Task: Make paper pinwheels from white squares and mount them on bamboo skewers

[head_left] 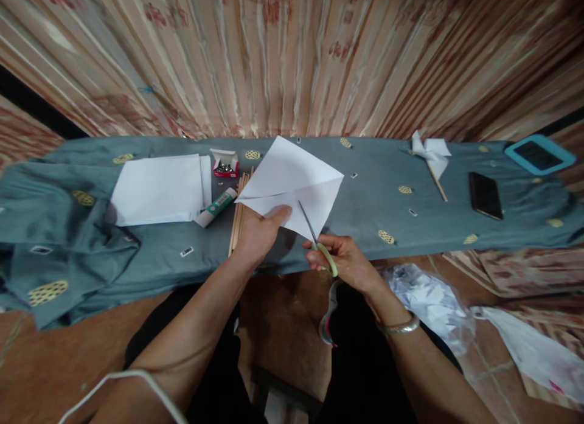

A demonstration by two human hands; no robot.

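Note:
A square sheet of white paper point(292, 168) is held up over the cloth-covered table, one corner pointing away from me. My left hand point(262, 232) grips its near left edge, thumb on top. One slit runs inward from the left corner. In my right hand point(340, 260) are scissors point(325, 253) with light green handles, fingers through the loops. Their blades lie at the paper's near corner and point toward its middle. Thin wooden sticks point(237, 220) lie beside my left hand, partly hidden by the paper. A glue stick point(216, 207) rests against them.
On the left are a stack of white paper point(157, 190) and a small red box of metal pins point(225, 163). To the right lie a paper pinwheel on a stick point(431, 153), a dark phone point(486, 194) and a blue-framed tablet point(539, 154). A plastic bag of paper scraps point(429, 302) sits on the floor.

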